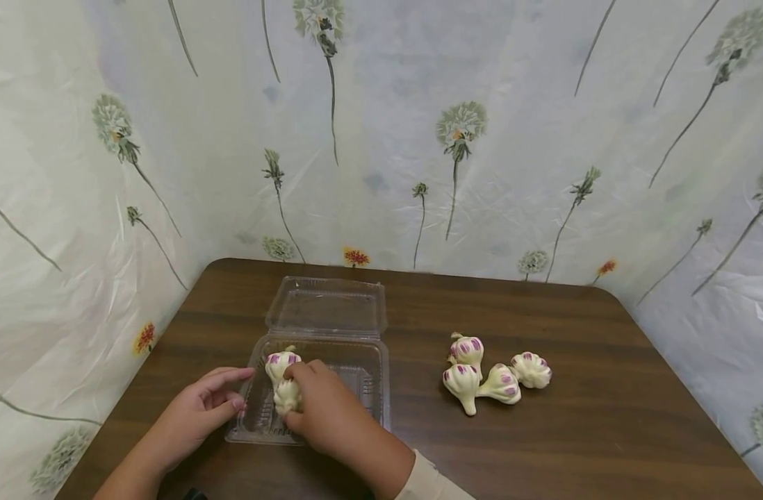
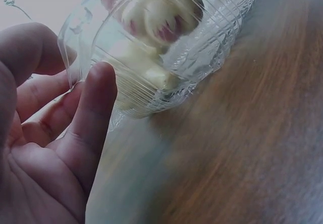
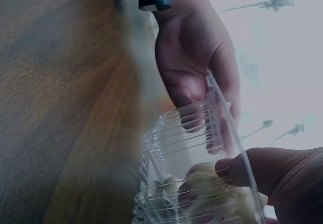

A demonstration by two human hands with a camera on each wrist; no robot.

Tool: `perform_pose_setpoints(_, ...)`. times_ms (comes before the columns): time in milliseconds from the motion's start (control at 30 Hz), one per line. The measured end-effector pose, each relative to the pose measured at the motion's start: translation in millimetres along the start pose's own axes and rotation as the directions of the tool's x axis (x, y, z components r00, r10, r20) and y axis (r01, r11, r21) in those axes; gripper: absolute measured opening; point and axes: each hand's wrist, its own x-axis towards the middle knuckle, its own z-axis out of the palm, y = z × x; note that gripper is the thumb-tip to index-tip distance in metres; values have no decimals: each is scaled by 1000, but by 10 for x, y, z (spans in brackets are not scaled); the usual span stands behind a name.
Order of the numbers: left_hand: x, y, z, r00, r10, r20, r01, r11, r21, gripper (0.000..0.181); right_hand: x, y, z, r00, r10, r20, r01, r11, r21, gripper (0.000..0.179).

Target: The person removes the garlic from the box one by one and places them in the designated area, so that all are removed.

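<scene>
A clear plastic clamshell container lies with its lid raised back on a brown table. At its left rim is my left hand, with thumb and fingers pinching the edge; the left wrist view shows the thumb against the plastic wall. My right hand reaches inside and grips a garlic bulb in the left part of the container. Just behind that bulb sits another garlic bulb with purple streaks. Through the ribbed wall, the right wrist view shows the right thumb on the pale garlic.
Right of the container, several more garlic bulbs lie grouped on the brown table. The lid extends toward the table's back edge. Behind the table hangs a flower-printed sheet.
</scene>
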Motion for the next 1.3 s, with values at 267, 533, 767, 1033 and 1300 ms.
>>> perform_pose_setpoints(267, -3, -5, -1, 1000, 0, -2, 0, 1000, 5, 43, -49, -14, -44, 1000, -14, -19, 14, 1000, 5, 47)
perform_pose_setpoints(533, -11, 0, 6, 1000, -6, 4, 6, 1000, -3, 44, -108, 10, -70, 998, -31, -54, 33, 998, 47, 45)
perform_pose_setpoints(767, -8, 16, 4, 1000, 4, -4, -4, 1000, 3, 43, -136, 68, -87, 997, -20, -78, 26, 997, 71, 48)
perform_pose_setpoints(1033, -7, 19, 2, 1000, 5, -5, -5, 1000, 8, 43, -167, 118, -91, 998, 1, -66, 6, 994, 110, 45)
perform_pose_setpoints(1300, -10, 27, 10, 1000, -5, -11, 5, 1000, 14, 43, -231, 150, -106, 996, -12, -90, 24, 990, 138, 45)
